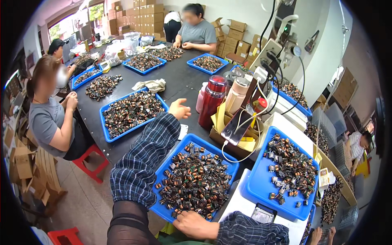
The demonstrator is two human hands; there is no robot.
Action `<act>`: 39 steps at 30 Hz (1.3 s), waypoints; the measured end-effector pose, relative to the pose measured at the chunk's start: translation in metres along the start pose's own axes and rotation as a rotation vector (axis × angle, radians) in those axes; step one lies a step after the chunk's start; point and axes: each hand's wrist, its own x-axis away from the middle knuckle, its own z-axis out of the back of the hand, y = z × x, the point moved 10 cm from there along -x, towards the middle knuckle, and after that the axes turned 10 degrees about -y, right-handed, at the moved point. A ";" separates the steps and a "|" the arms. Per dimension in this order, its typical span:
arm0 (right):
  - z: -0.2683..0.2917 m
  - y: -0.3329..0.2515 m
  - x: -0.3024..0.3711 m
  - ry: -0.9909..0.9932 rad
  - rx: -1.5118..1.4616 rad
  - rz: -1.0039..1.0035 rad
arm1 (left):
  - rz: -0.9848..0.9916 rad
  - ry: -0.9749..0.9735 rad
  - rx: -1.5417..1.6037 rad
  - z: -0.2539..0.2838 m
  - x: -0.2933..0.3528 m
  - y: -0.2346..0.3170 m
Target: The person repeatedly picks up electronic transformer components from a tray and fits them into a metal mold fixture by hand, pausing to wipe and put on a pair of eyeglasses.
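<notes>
A blue tray (pixel 220 157) heaped with small copper-wound metal parts (pixel 196 179) lies in front of me. My right hand (pixel 197 225) is closed at its near rim, fingers bent over the edge beside the heap; the fingertips are partly hidden. My left arm, in a plaid sleeve, stretches across the tray's left side. Beyond the far edge my left hand (pixel 179 109) hovers with its fingers apart and nothing in it. It is between another loaded blue tray (pixel 107 130) and a red thermos (pixel 212 100). A white flat object (pixel 183 131) lies below that hand.
On my right another blue tray (pixel 249 183) holds similar parts. A cardboard box (pixel 228 143) with a phone (pixel 237 126), cables and a pale bottle (pixel 237 94) stands ahead. Co-workers (pixel 51 110) (pixel 197 32) handle parts around the dark table (pixel 175 85). Red stools (pixel 92 161) stand left.
</notes>
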 end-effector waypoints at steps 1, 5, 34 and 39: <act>-0.003 0.000 -0.001 -0.020 0.021 -0.003 | 0.036 0.014 0.004 0.006 0.004 -0.001; -0.007 -0.003 -0.004 0.047 0.059 0.020 | 0.071 0.171 0.009 0.046 0.034 0.001; 0.066 0.103 0.405 0.731 0.190 -1.227 | -0.689 -0.363 -0.929 -0.345 0.260 0.056; 0.069 0.106 0.409 0.996 -0.151 -1.042 | -0.858 -0.425 -0.959 -0.357 0.274 0.064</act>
